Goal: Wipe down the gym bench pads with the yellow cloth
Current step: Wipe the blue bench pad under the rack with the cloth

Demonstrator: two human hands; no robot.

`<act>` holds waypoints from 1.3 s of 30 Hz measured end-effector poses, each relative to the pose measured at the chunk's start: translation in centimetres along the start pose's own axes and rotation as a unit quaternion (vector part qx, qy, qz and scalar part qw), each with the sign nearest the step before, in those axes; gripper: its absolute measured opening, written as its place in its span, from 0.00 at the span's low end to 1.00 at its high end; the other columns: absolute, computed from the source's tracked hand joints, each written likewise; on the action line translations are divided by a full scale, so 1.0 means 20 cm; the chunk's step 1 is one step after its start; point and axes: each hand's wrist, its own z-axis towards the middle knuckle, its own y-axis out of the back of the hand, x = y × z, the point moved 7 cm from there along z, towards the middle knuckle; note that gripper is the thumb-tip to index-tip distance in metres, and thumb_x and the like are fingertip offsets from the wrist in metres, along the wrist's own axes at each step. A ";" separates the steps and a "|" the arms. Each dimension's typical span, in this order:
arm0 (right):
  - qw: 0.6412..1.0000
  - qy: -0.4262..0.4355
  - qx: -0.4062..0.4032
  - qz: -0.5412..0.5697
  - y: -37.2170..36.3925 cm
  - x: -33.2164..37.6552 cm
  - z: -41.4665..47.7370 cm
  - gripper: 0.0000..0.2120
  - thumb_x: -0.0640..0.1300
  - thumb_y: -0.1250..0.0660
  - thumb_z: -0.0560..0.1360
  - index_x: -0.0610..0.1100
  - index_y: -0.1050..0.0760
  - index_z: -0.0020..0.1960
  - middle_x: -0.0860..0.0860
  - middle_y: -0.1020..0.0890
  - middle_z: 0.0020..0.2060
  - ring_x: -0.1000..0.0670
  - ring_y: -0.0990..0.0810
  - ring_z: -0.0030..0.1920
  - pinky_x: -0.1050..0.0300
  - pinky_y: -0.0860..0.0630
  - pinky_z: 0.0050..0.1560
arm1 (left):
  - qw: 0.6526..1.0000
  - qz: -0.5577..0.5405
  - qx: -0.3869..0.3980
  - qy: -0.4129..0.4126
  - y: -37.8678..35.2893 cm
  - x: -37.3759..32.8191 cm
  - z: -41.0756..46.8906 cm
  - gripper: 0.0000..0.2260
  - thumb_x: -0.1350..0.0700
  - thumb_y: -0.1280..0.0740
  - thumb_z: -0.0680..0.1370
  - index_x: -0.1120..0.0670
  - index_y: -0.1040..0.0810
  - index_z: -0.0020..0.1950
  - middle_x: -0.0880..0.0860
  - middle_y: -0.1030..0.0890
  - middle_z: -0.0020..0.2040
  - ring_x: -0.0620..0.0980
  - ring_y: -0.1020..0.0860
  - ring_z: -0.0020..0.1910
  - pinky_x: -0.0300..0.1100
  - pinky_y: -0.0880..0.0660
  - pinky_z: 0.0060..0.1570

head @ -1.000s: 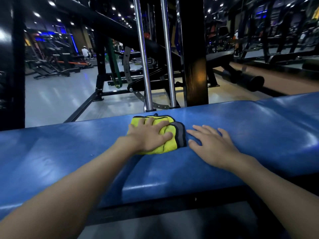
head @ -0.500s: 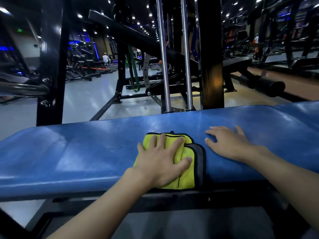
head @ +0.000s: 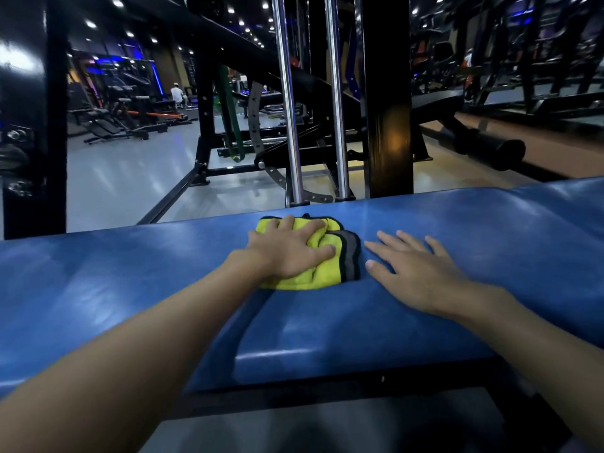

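Observation:
A long blue bench pad (head: pixel 457 289) runs across the view, with a seam between two pad sections near the middle. A folded yellow cloth (head: pixel 313 277) with a grey and black edge lies on the pad by its far edge. My left hand (head: pixel 287 253) presses flat on the cloth, fingers spread over it and bunching it. My right hand (head: pixel 415 266) rests palm down on the bare pad just right of the cloth, fingers apart, holding nothing.
Behind the bench stand two chrome guide rods (head: pixel 287 125) and a thick black upright post (head: pixel 387 125). Another black post (head: pixel 32 125) rises at the left. A black roller pad (head: pixel 496 148) lies at the right. Grey floor and more machines stretch beyond.
My left hand has pushed the cloth away from the near edge toward the far edge of the pad, bunching it. My right hand stays flat on the pad beside it.

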 end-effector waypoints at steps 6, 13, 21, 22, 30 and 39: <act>1.000 0.001 -0.009 -0.002 0.00 0.00 0.00 0.28 0.64 0.58 0.80 0.61 0.50 0.79 0.60 0.53 0.80 0.55 0.59 0.79 0.42 0.60 0.77 | 1.000 -0.013 -0.007 0.024 0.04 0.05 0.36 0.31 0.25 0.50 0.74 0.30 0.48 0.76 0.53 0.45 0.81 0.61 0.46 0.78 0.66 0.44 0.70; 1.000 -0.001 -0.018 0.005 0.00 0.00 0.00 0.29 0.65 0.59 0.78 0.63 0.50 0.78 0.61 0.52 0.80 0.55 0.58 0.79 0.43 0.59 0.77 | 0.999 -0.023 0.003 0.047 0.05 0.06 0.53 0.31 0.25 0.51 0.74 0.32 0.46 0.77 0.55 0.42 0.79 0.63 0.44 0.77 0.66 0.43 0.70; 0.999 -0.004 -0.022 0.028 0.02 0.00 0.00 0.27 0.64 0.53 0.80 0.62 0.45 0.78 0.60 0.49 0.80 0.56 0.55 0.79 0.44 0.59 0.77 | 1.000 -0.008 -0.018 0.012 0.01 0.02 0.18 0.28 0.29 0.51 0.77 0.32 0.48 0.77 0.55 0.44 0.80 0.61 0.47 0.79 0.66 0.46 0.71; 0.999 -0.003 -0.025 0.031 0.02 0.00 -0.01 0.27 0.64 0.53 0.80 0.61 0.44 0.78 0.60 0.48 0.80 0.56 0.54 0.79 0.44 0.58 0.77 | 1.000 -0.006 -0.018 0.005 0.00 0.02 0.11 0.29 0.29 0.52 0.77 0.32 0.48 0.77 0.55 0.44 0.80 0.61 0.47 0.78 0.66 0.46 0.71; 0.997 -0.006 -0.035 -0.066 0.10 0.07 -0.05 0.24 0.63 0.52 0.82 0.58 0.35 0.75 0.56 0.37 0.77 0.51 0.48 0.79 0.36 0.61 0.75 | 0.998 0.027 -0.030 -0.039 -0.06 0.02 -0.51 0.29 0.29 0.55 0.76 0.32 0.52 0.77 0.54 0.42 0.78 0.57 0.46 0.77 0.64 0.43 0.70; 0.999 0.029 -0.011 0.035 0.05 0.18 -0.07 0.25 0.62 0.57 0.83 0.59 0.39 0.77 0.56 0.42 0.79 0.51 0.49 0.79 0.39 0.53 0.76 | 0.996 0.044 -0.077 -0.011 -0.06 -0.01 -0.69 0.36 0.24 0.62 0.69 0.32 0.53 0.77 0.53 0.43 0.80 0.56 0.49 0.79 0.63 0.47 0.73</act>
